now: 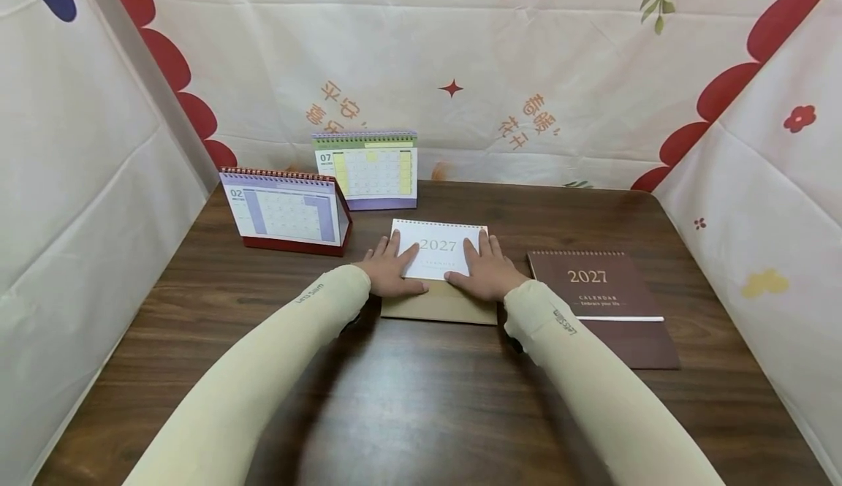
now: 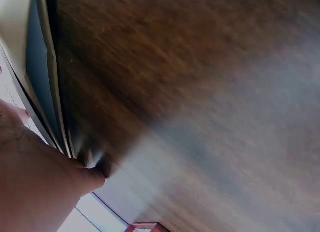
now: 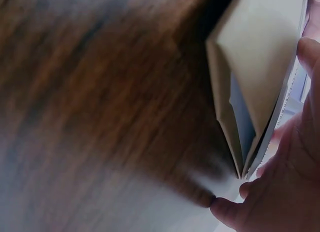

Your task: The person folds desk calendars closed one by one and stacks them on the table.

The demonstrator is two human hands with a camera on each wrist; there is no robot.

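A desk calendar (image 1: 439, 267) with a white "2027" cover and a tan base lies low on the table between the two hands. Spread over its left side is my left hand (image 1: 392, 269), thumb pointing inward across it. My right hand (image 1: 488, 270) rests on the right side in the same way, fingers fairly straight. The left wrist view shows the left hand (image 2: 35, 177) beside the calendar's edge, a fingertip near the tabletop. From the right wrist, the tan base (image 3: 260, 57) shows a narrow gap between its panels, next to the right hand (image 3: 285, 177).
A red-based calendar (image 1: 283, 208) with a purple page stands at the left. Behind it stands a green-topped calendar (image 1: 371, 172). To the right, a brown 2027 calendar (image 1: 595, 281) lies flat with a white strip across it. Printed cloth (image 1: 395, 47) walls in the brown table (image 1: 217, 325).
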